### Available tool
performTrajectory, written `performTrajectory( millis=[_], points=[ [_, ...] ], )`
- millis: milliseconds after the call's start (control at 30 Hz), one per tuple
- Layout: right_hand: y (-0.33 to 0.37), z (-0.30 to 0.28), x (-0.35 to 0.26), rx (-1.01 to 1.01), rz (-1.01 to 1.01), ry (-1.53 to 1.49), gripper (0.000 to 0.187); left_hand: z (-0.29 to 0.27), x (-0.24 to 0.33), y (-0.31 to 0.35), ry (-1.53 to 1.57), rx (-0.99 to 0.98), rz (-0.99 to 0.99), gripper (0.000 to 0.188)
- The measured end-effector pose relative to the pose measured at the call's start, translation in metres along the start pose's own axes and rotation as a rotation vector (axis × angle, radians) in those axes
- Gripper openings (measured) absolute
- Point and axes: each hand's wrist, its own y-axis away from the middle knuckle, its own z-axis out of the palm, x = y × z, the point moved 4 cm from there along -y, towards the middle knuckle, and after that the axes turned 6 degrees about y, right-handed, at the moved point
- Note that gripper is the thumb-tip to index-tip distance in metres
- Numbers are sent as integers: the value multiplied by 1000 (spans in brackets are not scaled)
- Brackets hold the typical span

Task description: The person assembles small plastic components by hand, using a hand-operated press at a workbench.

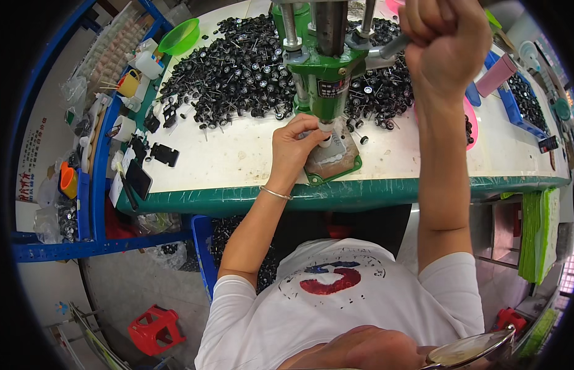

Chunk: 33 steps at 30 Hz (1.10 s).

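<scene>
A green hand press (324,92) stands on the white table in front of me. My right hand (447,49) is raised high and closed round its metal lever (393,48). Down at the press base (332,165), my left hand (295,148) has thumb and fingers pinched together beside a white sleeve (325,126) under the ram. A small dark part shows at the fingertips, too covered to make out fully. Behind and around the press lies a big heap of small black toy wheels (243,68), many with thin metal axles.
At the far left is a green bowl (179,37); a pink basin (470,126) sits right. Black plastic pieces (165,154) and a phone (139,180) lie near the left edge. A blue tray (521,105) holds more wheels. Blue shelving (97,185) stands left; a red stool (156,330) is on the floor.
</scene>
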Motion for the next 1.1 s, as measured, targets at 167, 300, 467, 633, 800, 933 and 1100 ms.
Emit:
performTrajectory(
  millis=[167,300,467,633,800,933,1100],
  points=[
    [14,0,8,114,11,-26,38,-5,-3,4,0,38,35,10],
    [15,-5,7,122,-7,-56,36,-1,-6,4,31,35,52,17],
    [-1,2,14,137,178,20,36,-4,-6,5,89,94,-21,34],
    [-38,11,77,-339,436,-871,25,-7,-7,-1,144,84,14,30],
    [-14,-3,82,31,608,235,23,-65,-13,-6,461,261,-103,27],
    [17,-60,62,-115,587,502,28,-94,-15,-18,-126,324,-153,23],
    [68,-161,42,-195,841,898,26,-84,-8,-41,-883,318,5,23]
  ],
)
